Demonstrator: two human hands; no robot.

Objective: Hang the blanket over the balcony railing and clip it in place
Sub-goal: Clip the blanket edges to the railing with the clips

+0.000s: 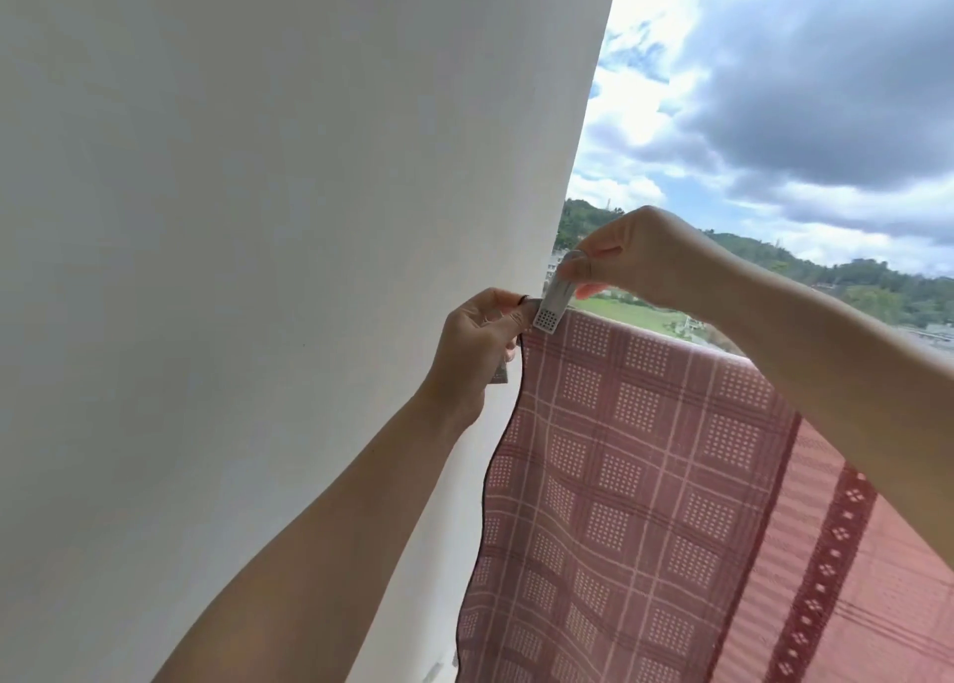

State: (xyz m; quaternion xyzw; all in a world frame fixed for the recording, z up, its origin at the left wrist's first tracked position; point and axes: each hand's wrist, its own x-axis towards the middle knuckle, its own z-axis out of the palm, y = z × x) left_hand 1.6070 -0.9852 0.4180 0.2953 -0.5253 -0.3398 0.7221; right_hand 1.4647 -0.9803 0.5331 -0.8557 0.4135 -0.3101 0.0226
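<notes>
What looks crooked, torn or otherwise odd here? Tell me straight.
Nothing stands out. The pink checked blanket hangs over the railing without visible tears; its left edge only ripples. The right hand pinches a pale clip at the top corner, and the left hand steadies that corner.

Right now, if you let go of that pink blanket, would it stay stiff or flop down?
The pink blanket would probably flop: it drapes over the rail and its left edge hangs in waves. It looks thin and light, so wind might lift it. The clip at its top corner, pinched by the right hand, should help it stay.
</notes>
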